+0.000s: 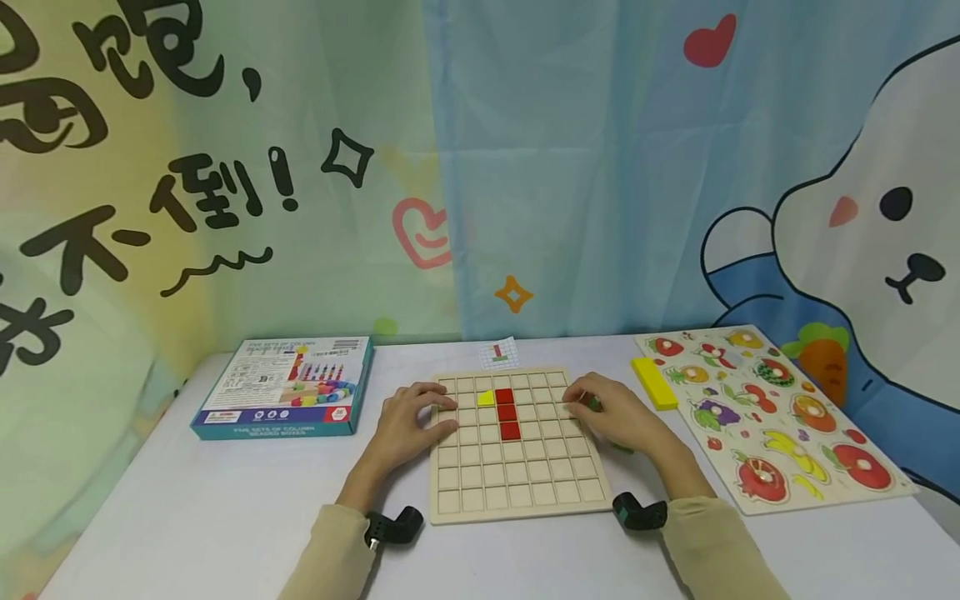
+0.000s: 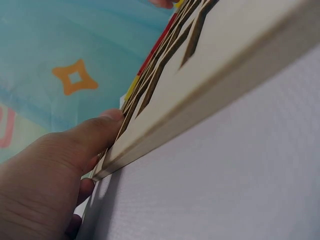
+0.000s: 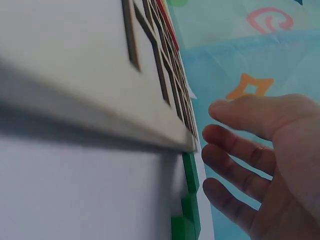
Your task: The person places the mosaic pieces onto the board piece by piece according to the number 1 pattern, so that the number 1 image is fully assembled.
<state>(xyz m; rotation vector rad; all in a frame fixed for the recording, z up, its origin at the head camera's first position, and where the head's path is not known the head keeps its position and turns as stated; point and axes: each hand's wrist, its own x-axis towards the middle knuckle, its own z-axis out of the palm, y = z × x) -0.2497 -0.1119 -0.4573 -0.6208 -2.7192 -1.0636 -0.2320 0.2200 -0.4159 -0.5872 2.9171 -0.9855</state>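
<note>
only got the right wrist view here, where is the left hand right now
Observer: The left hand is at the left edge of the wooden grid board, toward the far end of that edge.
Operator: ok, i just see some red edge-on at the top of my picture, is there any other colour on the grid
Observer: Yes, the head view shows one yellow tile, in the cell immediately left of the farthest of three red tiles lined up in a column.
</note>
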